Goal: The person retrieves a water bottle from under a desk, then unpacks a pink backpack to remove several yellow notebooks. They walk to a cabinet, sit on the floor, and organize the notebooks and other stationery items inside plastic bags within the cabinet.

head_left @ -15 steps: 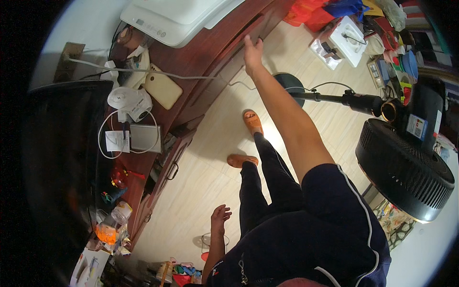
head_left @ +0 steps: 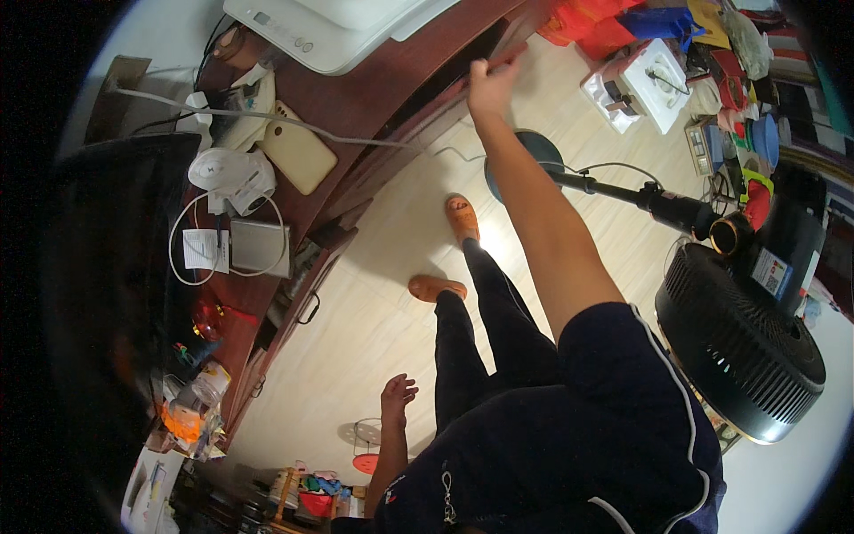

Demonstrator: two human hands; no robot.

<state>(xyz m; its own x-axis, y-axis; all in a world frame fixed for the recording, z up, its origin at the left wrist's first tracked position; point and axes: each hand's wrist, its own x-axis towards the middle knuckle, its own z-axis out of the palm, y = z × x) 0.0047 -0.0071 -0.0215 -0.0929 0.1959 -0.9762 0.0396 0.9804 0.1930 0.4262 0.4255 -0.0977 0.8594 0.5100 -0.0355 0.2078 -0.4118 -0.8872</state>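
At the far end of the wooden desk, my right hand [head_left: 491,91] is closed on the front of a reddish-brown drawer [head_left: 514,55]. The drawer stands partly pulled out, and a dark gap [head_left: 452,69] shows between it and the desktop. My fingertips are partly hidden behind the drawer front. Low and to the left, my left hand [head_left: 398,399] hangs free over the floor, its fingers loosely bent and apart, with nothing in it.
On the desk [head_left: 356,116] are a white printer [head_left: 329,36], a pale phone [head_left: 298,158], a white charger [head_left: 233,178] and a looping cable. A black stand fan [head_left: 738,347] is at the right. A white boxed appliance [head_left: 654,84] and bags lie on the far floor.
My right hand has moved slightly right and nearer with the drawer front, and the dark gap behind it has widened. My left hand still hangs free.
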